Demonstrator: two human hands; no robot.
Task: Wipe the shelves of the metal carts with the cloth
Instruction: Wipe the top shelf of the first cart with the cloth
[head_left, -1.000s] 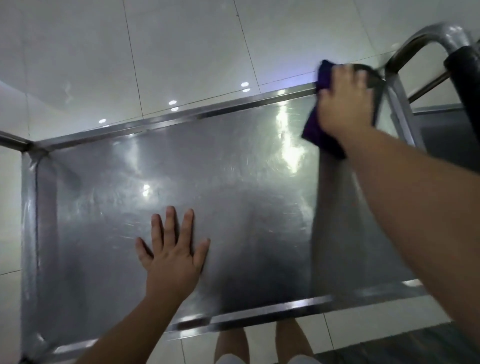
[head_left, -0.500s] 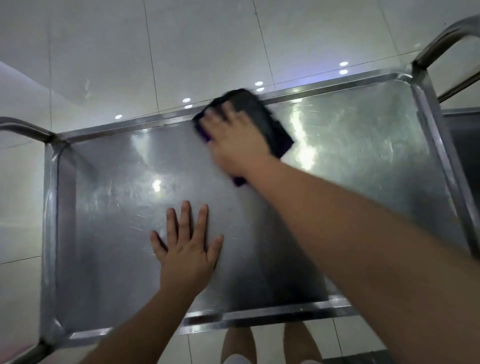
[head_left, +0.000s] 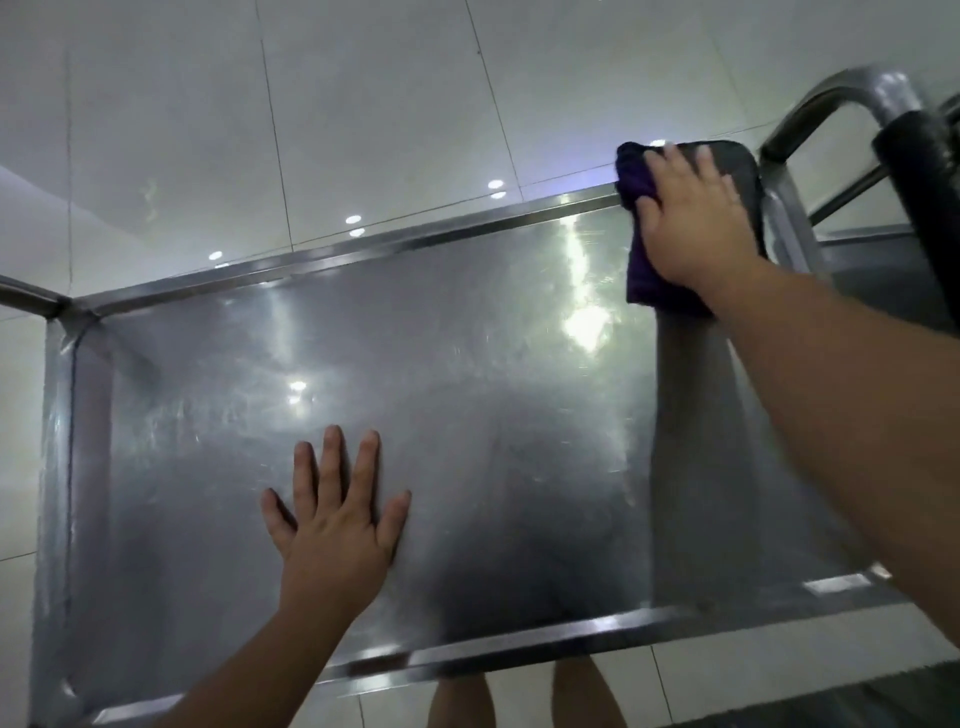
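Right hand (head_left: 693, 228) is pressing flat-fingered on the cloth (head_left: 641, 260) at the shelf's (head_left: 467, 364) far right corner, left hand (head_left: 335, 525) is bracing open-palmed, and the cloth is risking snagging on the upright (head_left: 789, 218).

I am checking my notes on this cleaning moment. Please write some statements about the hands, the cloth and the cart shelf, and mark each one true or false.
1. The right hand presses the purple cloth at the far right corner of the shelf. True.
2. The left hand holds a second cloth. False: it lies flat on the shelf, fingers spread, holding nothing.
3. The cart handle is on the right side. True.
4. A bottle stands on the shelf. False: only the hands and the cloth are on it.
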